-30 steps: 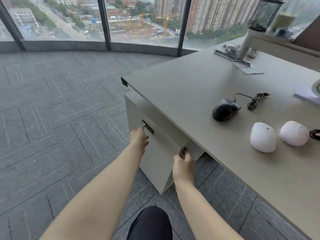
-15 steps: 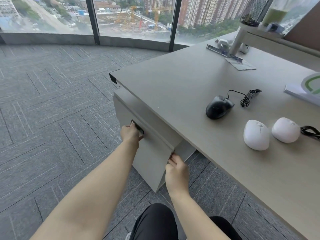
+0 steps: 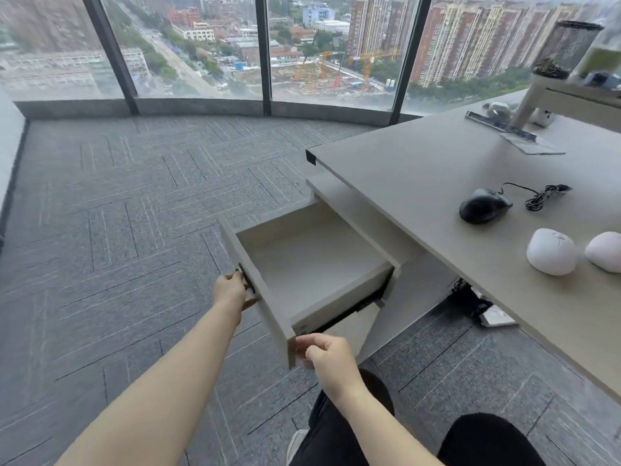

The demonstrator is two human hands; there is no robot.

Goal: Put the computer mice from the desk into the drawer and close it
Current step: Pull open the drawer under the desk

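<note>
While the drawer (image 3: 312,264) stands pulled well out from under the counter (image 3: 420,183), its inside bare and pale, both hands are on its front panel. The left hand (image 3: 232,290) is curled around the dark handle (image 3: 247,280) on the outer face of the panel, its grip closed on that handle. The right hand (image 3: 327,353) pinches the near lower corner of the same panel, thumb and fingertips narrow around the panel's edge.

All three mice lie on the counter, well apart from the drawer. The black mouse (image 3: 484,206) sits farthest from the person, with its cable (image 3: 541,196) (bundled in a loose coil at the far end) trailing to the right of it. Nearer the counter's front edge lie two white mice side by side, close but not touching: one white mouse (image 3: 551,252) in full view, and the second white mouse (image 3: 605,252) cut off by the right border.

A wire-mesh pen cup (image 3: 568,48) stands on a raised shelf at the counter's far end. Grey carpet tiles (image 3: 117,230) cover the floor.
</note>
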